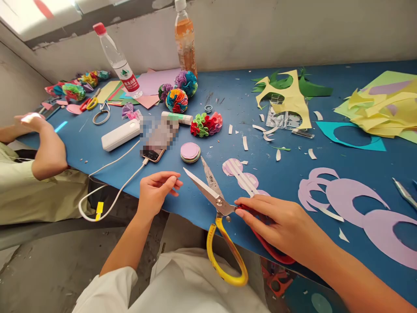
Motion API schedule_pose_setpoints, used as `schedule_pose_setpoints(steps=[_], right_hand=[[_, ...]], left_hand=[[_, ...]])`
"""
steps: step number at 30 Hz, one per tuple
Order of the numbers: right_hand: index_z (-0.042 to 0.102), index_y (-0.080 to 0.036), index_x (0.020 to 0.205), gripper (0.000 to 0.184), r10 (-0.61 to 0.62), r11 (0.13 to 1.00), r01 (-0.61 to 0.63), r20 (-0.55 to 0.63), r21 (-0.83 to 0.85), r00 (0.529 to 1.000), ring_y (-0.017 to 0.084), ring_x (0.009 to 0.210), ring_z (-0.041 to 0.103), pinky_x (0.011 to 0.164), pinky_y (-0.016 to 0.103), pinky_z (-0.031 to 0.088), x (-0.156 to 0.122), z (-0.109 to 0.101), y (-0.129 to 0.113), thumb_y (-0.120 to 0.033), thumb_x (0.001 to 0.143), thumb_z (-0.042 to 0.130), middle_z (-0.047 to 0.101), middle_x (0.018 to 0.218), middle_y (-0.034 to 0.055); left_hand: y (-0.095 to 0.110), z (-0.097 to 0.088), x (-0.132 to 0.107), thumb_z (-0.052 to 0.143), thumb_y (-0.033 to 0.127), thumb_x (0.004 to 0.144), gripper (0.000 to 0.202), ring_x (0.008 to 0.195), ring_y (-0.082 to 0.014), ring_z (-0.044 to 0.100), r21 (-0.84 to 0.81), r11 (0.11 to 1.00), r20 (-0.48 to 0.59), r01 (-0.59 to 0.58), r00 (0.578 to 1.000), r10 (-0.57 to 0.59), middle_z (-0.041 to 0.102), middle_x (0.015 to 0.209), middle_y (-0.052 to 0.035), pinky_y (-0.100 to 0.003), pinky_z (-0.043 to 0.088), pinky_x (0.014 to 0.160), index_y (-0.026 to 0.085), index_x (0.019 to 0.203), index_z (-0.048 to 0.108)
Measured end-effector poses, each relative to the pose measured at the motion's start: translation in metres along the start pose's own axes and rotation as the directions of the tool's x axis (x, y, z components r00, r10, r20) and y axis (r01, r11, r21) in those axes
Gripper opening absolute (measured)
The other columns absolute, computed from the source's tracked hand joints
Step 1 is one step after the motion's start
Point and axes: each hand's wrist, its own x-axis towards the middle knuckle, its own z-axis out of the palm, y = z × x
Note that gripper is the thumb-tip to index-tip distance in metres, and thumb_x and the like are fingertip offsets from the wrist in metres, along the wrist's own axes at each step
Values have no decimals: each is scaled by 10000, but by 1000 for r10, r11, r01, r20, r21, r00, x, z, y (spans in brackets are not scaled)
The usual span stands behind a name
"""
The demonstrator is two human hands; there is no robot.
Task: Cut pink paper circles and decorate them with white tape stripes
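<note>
The right hand [270, 221] grips the red handle of the scissors [219, 203], whose blades stand apart and point away, toward the space beyond the left hand [158, 191]; that hand is loosely curled, nothing visible in it. Cutting looks well advanced: a stack of discs [190, 152] sits beyond the left hand's fingertips, and lilac offcuts [347, 195] with round openings lie right of the right hand. Not yet on the stack are the lilac discs [249, 180] under white strips [239, 174], just beyond the right hand on the tabletop [234, 141].
</note>
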Motion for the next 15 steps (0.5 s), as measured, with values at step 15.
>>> schedule_pose_setpoints(steps=[15], right_hand=[[616, -308, 962, 149, 184, 983, -177, -202, 52, 962, 244, 832, 665, 703, 398, 568, -1, -8, -44, -330, 909, 479, 682, 918, 59]], left_hand=[[-10, -20, 8, 685, 421, 796, 396, 504, -83, 553, 30, 991, -9, -131, 991, 131, 623, 536, 6, -207, 482, 565, 172, 523, 543]])
